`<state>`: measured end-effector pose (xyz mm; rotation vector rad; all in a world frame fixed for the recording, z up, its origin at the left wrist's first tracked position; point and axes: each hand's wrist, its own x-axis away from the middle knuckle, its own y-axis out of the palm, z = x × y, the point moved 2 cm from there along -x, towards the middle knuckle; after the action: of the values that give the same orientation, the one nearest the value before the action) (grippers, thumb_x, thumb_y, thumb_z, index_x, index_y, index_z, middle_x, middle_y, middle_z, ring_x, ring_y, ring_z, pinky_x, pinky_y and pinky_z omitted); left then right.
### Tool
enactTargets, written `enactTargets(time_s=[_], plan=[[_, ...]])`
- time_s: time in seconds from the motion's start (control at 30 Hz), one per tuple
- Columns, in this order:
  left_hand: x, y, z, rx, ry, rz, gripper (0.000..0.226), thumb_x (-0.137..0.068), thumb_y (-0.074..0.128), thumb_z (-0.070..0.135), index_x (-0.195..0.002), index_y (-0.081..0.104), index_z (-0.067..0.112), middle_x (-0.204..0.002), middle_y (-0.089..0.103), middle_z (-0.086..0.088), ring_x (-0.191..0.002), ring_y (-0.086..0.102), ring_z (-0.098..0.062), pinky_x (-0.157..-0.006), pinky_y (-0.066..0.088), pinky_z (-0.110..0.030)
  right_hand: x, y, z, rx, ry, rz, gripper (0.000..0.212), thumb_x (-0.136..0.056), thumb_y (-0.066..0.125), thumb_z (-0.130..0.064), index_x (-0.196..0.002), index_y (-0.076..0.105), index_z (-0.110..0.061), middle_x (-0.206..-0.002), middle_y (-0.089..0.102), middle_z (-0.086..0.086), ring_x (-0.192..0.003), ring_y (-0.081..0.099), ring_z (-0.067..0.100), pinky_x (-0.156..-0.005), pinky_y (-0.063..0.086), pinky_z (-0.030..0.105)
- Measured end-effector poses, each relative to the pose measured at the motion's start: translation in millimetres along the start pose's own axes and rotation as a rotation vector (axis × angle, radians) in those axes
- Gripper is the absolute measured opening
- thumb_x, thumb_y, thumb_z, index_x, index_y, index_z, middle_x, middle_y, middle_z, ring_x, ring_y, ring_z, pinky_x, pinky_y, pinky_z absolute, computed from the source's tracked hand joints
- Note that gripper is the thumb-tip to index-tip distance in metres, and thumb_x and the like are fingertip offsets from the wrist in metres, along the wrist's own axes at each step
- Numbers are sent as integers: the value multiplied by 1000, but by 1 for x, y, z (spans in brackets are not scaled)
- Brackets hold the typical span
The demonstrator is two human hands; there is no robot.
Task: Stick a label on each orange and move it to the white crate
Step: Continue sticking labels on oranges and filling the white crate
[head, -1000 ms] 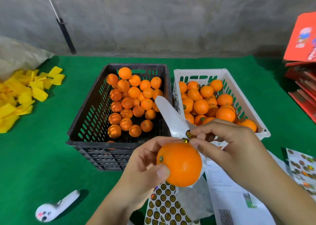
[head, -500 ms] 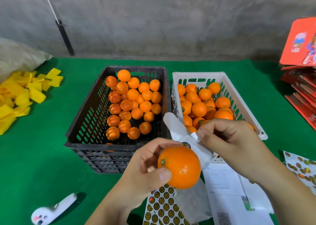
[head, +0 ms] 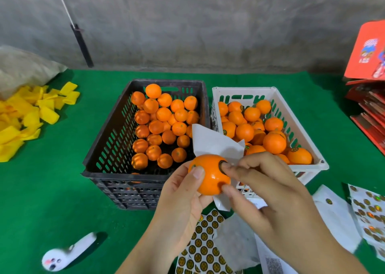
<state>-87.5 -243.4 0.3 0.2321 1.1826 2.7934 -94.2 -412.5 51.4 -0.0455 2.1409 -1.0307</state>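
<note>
Now, line by line:
Orange: a round, glossy orange (head: pixel 210 178) sits low in the centre of the frame, held up in front of both crates.
Left hand: the left hand (head: pixel 183 200) cups the orange from below, thumb curled over its near side.
Right hand: the right hand (head: pixel 264 190) grips the orange's right side, forefinger pressing a round dark label (head: pixel 221 166) onto the peel, thumb under it.
Backing paper: a white, creased backing sheet (head: pixel 212 142) sticks up behind the orange, between it and the crates.
White crate: a slotted plastic white crate (head: pixel 300 125), right of centre, holds smooth oranges, several with labels.
Black crate: a perforated black crate (head: pixel 108 148), touching its left side, holds plain oranges.
Tabletop: green felt-like tabletop (head: pixel 52 190).
Label sheets: a sheet of round labels (head: pixel 206 250) lies under the wrists at the bottom edge.
</note>
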Motion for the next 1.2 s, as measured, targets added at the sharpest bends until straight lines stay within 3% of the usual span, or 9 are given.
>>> enactTargets(time_s=[0.13, 0.43, 0.57, 0.77, 0.83, 0.93, 1.07, 1.13, 1.2], plan=[[3, 5, -2, -22, 6, 4, 89, -75, 89, 49, -142, 55, 0, -140, 59, -29, -128, 60, -42, -102, 55, -51, 8, 19, 1, 117, 14, -72, 69, -95, 71, -51, -151, 54, -16, -135, 53, 4, -120, 46, 17, -100, 38, 27], [-2, 18, -11, 127, -56, 73, 62, -100, 56, 52, -144, 54, 8, -141, 63, -19, -132, 61, -31, -106, 54, -43, -7, 20, 14, 39, -3, 80, 77, -82, 83, -50, -144, 59, -11, -124, 57, 2, -116, 49, 20, -105, 32, 22], [-14, -3, -16, 49, 12, 282, 28, -93, 64, 12, -120, 69, 8, -126, 72, -14, -115, 70, -25, -95, 57, -36, -22, 7, 50, -105, 103, 131, 81, -81, 79, -54, -146, 58, -12, -112, 46, -7, -110, 50, 5, -94, 43, 19], [-27, -25, -17, -58, 22, 344, 27, -96, 60, -7, -117, 64, 10, -104, 73, -9, -93, 70, -13, -83, 57, -22, -50, 11, 133, 310, 448, -26, 89, -89, 70, -53, -163, 32, -22, -140, 53, 14, -130, 43, 34, -106, 40, 50], [-34, -30, -14, -107, 46, 329, 32, -97, 60, -6, -124, 58, 11, -111, 76, -10, -99, 72, -16, -82, 57, -24, -40, 23, 138, 167, 613, -129, 95, -88, 62, -71, -165, 24, -31, -160, 41, 6, -146, 33, 31, -115, 36, 55], [-47, -38, -9, -221, 97, 327, 34, -99, 63, -1, -125, 51, 16, -118, 76, -8, -106, 72, -18, -83, 57, -27, -19, 48, 109, -553, 859, -242, 95, -68, 53, -99, -145, 55, -45, -148, 60, -8, -138, 55, 17, -110, 45, 45], [-69, -42, -4, -438, 71, 221, 47, -90, 70, 17, -132, 52, 24, -119, 76, -2, -109, 74, -23, -83, 61, -37, -4, 79, 86, -923, 898, -279, 44, -79, 82, -61, -107, 81, -27, -101, 79, 11, -98, 73, 23, -86, 60, 35], [-86, -48, 5, -658, 44, 42, 42, -96, 71, 26, -134, 55, 30, -122, 75, 4, -111, 73, -18, -84, 62, -32, -6, 83, 87, -825, 840, -135, 12, -94, 73, -30, -95, 81, -21, -90, 76, 15, -84, 68, 24, -77, 57, 34], [-114, -62, 21, -808, 37, -80, 32, -100, 67, 34, -131, 60, 30, -122, 75, 3, -112, 73, -18, -91, 61, -33, -6, 82, 92, -810, 846, -27, 18, -101, 64, -16, -90, 78, -14, -86, 74, 18, -78, 65, 26, -79, 55, 43]])
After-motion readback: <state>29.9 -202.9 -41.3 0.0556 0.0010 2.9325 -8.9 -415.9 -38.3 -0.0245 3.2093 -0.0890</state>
